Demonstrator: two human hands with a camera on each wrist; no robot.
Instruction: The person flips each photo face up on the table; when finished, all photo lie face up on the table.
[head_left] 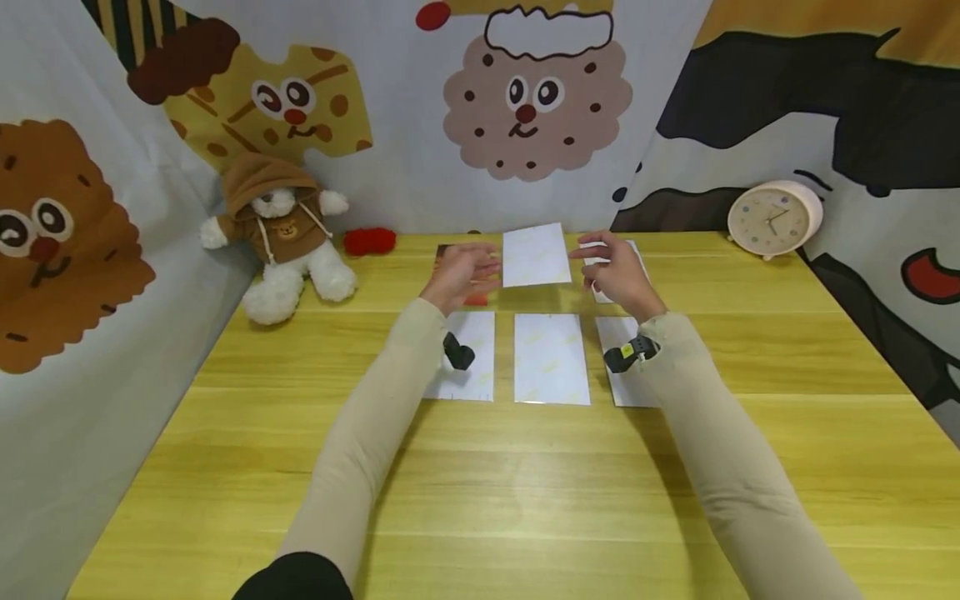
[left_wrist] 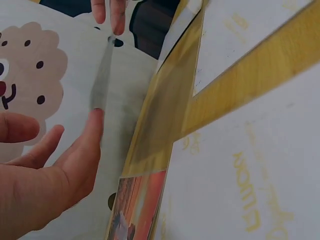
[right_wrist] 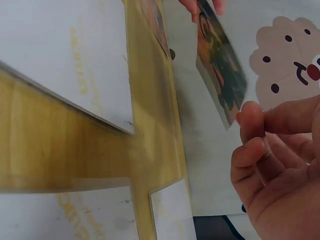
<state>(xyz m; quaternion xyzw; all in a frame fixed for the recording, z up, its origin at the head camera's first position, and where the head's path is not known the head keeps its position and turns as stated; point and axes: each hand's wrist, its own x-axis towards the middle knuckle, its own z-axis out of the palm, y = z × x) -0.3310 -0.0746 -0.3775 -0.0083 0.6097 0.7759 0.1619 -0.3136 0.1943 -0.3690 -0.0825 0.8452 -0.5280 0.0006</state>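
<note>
A photo print point(head_left: 536, 257) is raised above the far part of the table, its white back with faint yellow lettering facing the head camera. Its dark, swirling orange-and-green picture side point(right_wrist: 220, 62) shows in the right wrist view. My left hand point(head_left: 467, 271) pinches the print's left edge with its fingertips. At the opposite edge, the fingertips of my right hand point(head_left: 617, 271) hold it. Under the left hand lies an orange-red picture print point(head_left: 476, 298), partly covered. A white-backed print point(head_left: 602, 293) lies behind the right hand.
Nearer me, three prints lie white side up in a row: left point(head_left: 476, 367), middle point(head_left: 551, 358) and right point(head_left: 622, 387). A plush bear point(head_left: 288, 237) and a red item point(head_left: 370, 242) sit at the back left. A round clock point(head_left: 772, 218) stands back right.
</note>
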